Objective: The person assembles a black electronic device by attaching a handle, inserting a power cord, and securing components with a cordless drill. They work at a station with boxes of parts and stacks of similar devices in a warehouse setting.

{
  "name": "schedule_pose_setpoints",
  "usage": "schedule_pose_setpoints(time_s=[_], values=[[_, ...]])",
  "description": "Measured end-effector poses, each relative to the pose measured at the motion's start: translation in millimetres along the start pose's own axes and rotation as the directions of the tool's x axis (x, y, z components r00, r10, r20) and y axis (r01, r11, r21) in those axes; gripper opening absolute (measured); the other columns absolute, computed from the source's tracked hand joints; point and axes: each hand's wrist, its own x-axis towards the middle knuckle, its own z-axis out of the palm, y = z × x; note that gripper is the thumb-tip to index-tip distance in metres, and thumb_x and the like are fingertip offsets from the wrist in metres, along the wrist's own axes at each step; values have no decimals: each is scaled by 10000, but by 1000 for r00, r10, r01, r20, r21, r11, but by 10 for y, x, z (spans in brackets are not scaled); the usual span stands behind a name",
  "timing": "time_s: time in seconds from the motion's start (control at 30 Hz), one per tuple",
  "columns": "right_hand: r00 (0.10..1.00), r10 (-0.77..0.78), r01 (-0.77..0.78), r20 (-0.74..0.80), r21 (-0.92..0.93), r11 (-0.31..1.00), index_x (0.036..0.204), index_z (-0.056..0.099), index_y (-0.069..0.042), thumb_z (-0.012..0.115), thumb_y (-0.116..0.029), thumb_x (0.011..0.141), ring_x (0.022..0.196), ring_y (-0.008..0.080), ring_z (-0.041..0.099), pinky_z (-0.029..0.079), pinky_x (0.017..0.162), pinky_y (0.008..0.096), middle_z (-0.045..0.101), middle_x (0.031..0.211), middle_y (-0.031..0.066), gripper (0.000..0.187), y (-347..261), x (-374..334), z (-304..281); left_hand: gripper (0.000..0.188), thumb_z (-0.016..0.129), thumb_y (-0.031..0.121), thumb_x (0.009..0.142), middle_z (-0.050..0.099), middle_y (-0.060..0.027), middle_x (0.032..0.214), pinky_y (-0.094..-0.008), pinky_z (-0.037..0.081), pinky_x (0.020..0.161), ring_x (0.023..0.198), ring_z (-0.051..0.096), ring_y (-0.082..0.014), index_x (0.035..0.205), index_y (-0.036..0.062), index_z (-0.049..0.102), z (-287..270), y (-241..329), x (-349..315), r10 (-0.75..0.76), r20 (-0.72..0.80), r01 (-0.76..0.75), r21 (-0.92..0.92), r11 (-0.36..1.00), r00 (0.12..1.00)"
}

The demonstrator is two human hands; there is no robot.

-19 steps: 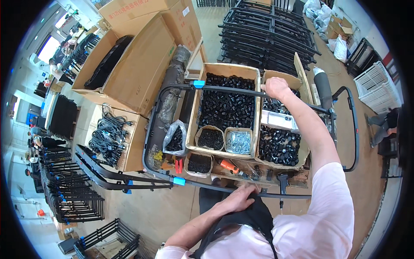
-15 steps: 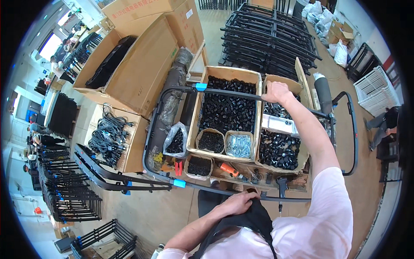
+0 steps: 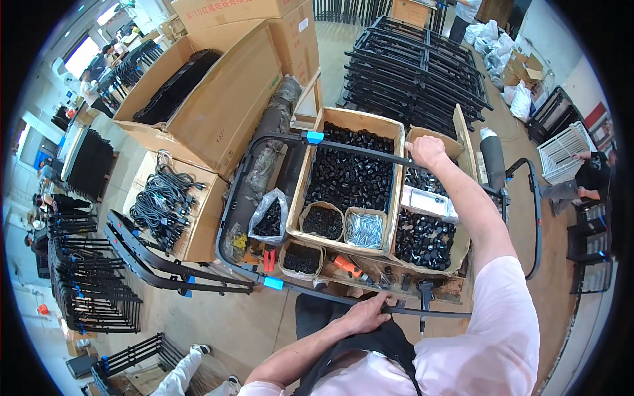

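A large black tubular frame with rounded corners and blue sleeves lies across the boxes on the workbench. My right hand is closed around its far bar, above the right-hand parts box. Close to my body, my left hand has its fingers curled on the near bar; the fingertips are partly hidden. Beneath the frame, a wooden-edged box is full of small black plastic parts. Inside it sit a tub of small dark parts and a tub of silver screws. A white phone-like object rests in the right-hand box.
An orange power tool, red-handled pliers and a black screwdriver gun are at the bench's near edge. Coiled black cables top a carton at left. Stacked black frames stand behind. Other people are at both sides.
The view has shifted slightly. My left hand has slid a little right along the near bar, while my right hand keeps its hold. Another person's legs have appeared at the lower left.
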Motion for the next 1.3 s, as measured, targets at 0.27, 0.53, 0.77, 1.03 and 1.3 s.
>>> schedule_pose_setpoints(time_s=[0.27, 0.53, 0.77, 1.03, 1.3], values=[[981, -174, 189, 84, -232, 954, 1023, 825, -46, 726, -320, 845, 1040, 339, 787, 622, 904, 443, 803, 1087, 195, 341, 37, -185, -122, 332, 660, 172, 1013, 647, -157, 1213, -471, 503, 1041, 1150, 634, -377, 1345, 168, 666, -16, -227, 2, 350, -82, -322, 239, 916, 933], [984, -173, 179, 47, -199, 964, 1042, 816, -54, 674, -193, 876, 1071, 337, 782, 620, 933, 490, 795, 1128, 193, 260, 162, -125, 30, 376, 506, 305, 1112, 649, -206, 1330, -529, 529, 1021, 1193, 655, -414, 1437, 127, 567, -224, -272, -22, 351, 88, -361, 292, 886, 932], [987, -153, 160, 46, -200, 967, 1045, 817, -48, 653, -195, 888, 1082, 344, 776, 619, 942, 465, 798, 1091, 208, 270, 145, -152, 59, 450, 589, 467, 1067, 647, -161, 1367, -523, 577, 935, 1109, 708, -412, 1393, 157, 579, -218, -239, -102, 416, 82, -417, 355, 837, 906], [994, -82, 94, 66, -223, 970, 1017, 817, -52, 664, -179, 884, 1053, 375, 775, 628, 899, 486, 795, 1073, 212, 239, 7, -117, 33, 490, 559, 492, 1067, 638, -129, 1391, -498, 606, 893, 1095, 717, -396, 1495, 254, 576, -150, -424, -6, 447, 75, -443, 357, 822, 891], [973, -180, 147, -144, -218, 965, 1014, 822, -74, 633, -186, 918, 1001, 364, 794, 647, 842, 487, 806, 1054, 189, 240, 78, -40, 269, 772, 699, 566, 973, 717, -82, 1339, -491, 614, 878, 1124, 729, -360, 1626, 273, 407, -162, -316, -28, 367, 43, -362, 303, 881, 929]])
